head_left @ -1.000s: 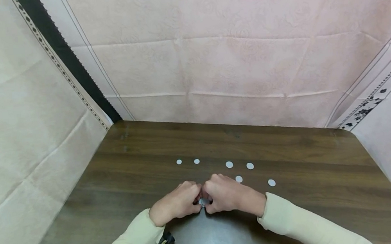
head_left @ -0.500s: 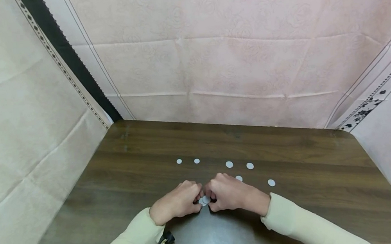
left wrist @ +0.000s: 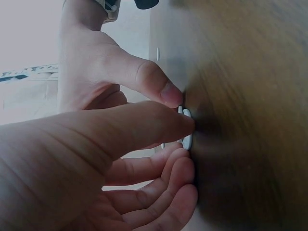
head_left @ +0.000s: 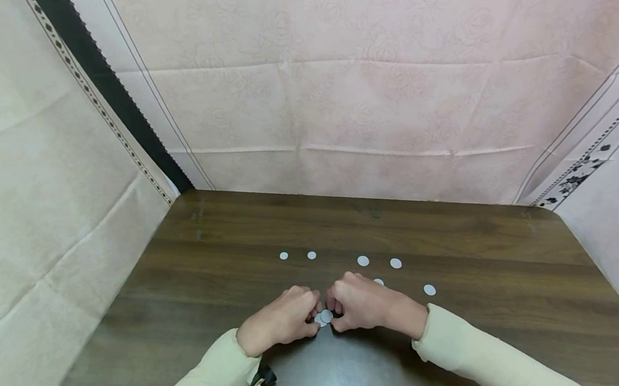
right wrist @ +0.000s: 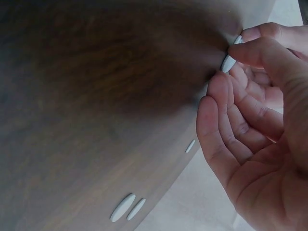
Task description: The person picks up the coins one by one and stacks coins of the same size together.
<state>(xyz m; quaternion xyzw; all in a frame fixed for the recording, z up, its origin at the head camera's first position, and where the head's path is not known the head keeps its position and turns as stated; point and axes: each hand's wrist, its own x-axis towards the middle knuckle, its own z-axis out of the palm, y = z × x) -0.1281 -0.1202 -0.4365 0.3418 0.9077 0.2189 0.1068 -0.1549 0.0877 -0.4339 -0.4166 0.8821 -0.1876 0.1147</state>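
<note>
Discs (head_left: pixel 327 316), white and overlapping, lie at the worktop (head_left: pixel 186 304) in the head view, pinched from opposite sides by the curled left hand (head_left: pixel 283 321) and right hand (head_left: pixel 367 302), apparently to control their overlap. Loose discs (head_left: pixel 363 261) sit beyond, one partly covered by the right hand. Left wrist view: the left thumb (left wrist: pixel 178 125) hides much of the overlap. Right wrist view: right thumb (right wrist: pixel 250 50) and fingers flank a disc; loose ones lie well apart.
</note>
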